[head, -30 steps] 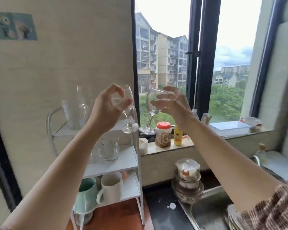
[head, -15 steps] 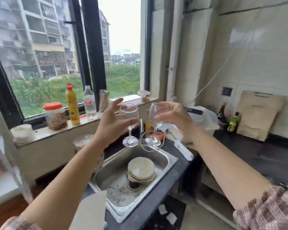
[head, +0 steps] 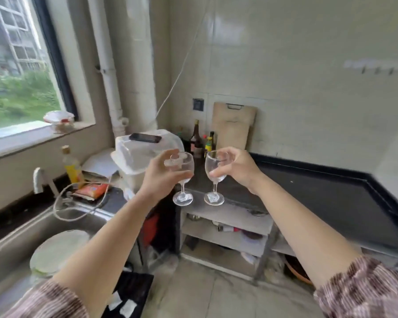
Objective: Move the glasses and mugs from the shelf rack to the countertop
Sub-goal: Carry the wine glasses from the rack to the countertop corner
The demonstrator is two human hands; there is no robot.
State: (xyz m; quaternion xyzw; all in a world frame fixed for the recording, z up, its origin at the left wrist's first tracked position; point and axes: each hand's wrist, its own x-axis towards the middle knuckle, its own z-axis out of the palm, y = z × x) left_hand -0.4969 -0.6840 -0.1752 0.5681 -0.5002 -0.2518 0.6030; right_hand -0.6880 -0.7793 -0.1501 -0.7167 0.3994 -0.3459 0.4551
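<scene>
Holding 2 clear wine glasses by the bowl, both hands are raised side by side above the near edge of the dark tabletop [head: 319, 193]. The left hand [head: 163, 174] has its grip curled around the left wine glass [head: 183, 174], thumb in front and fingers behind the bowl. The right hand [head: 237, 167] pinches the right wine glass [head: 214, 171] in the same way, with the thumb low on the bowl. Both glasses are upright, stems down, close to each other but apart, and their feet hang in the air, not on the surface.

Behind the glasses, in the corner, some sauce bottles [head: 200, 141] stand near a wooden cutting board [head: 233, 127] that leans on the tiled wall. To the left a translucent plastic box [head: 145, 152] carries a black phone [head: 145, 137]. Further left is the steel sink [head: 16, 244] with a pale plate [head: 58, 251] in it, and a yellow bottle [head: 72, 166] stands behind it under the window sill [head: 32, 136].
</scene>
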